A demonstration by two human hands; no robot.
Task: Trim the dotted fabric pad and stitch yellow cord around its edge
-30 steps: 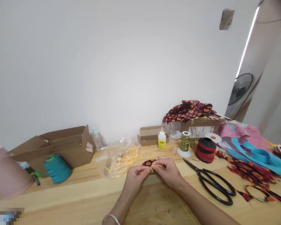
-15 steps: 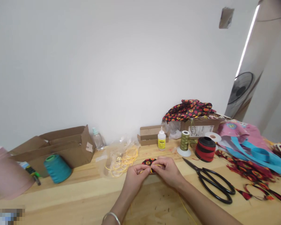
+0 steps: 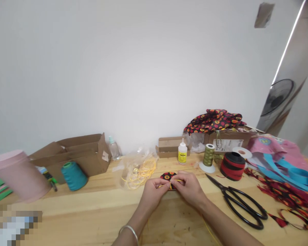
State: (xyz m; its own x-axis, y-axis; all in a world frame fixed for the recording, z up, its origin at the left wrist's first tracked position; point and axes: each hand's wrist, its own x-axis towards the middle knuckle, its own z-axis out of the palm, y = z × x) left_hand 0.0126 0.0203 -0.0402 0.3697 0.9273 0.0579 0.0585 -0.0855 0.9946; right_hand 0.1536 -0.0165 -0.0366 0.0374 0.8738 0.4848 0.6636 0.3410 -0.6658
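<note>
My left hand (image 3: 155, 190), with a bracelet at its wrist, pinches a thin yellow cord close to the table's middle. Opposite it, my right hand (image 3: 188, 188) is closed on the same yellow cord (image 3: 179, 180), thumb and forefinger pressed together. Between and partly behind the fingers is a small dark piece of patterned fabric (image 3: 167, 176) with red and orange spots; the fingers hide its lower part. A length of the cord trails down beside my right forearm to the bottom edge.
Black scissors (image 3: 236, 198) lie right of my hands. Behind stand a glue bottle (image 3: 182, 153), an olive thread spool (image 3: 208, 155) and a red-black spool (image 3: 232, 166). Left are a plastic bag of yellow cord (image 3: 141, 171), a teal thread cone (image 3: 74, 176), a cardboard box (image 3: 92, 164) and a pink container (image 3: 23, 177).
The view has turned slightly left, so things sit further right in the picture. My hands keep their pinch on the cord at the fabric, with fingertips only slightly shifted.
</note>
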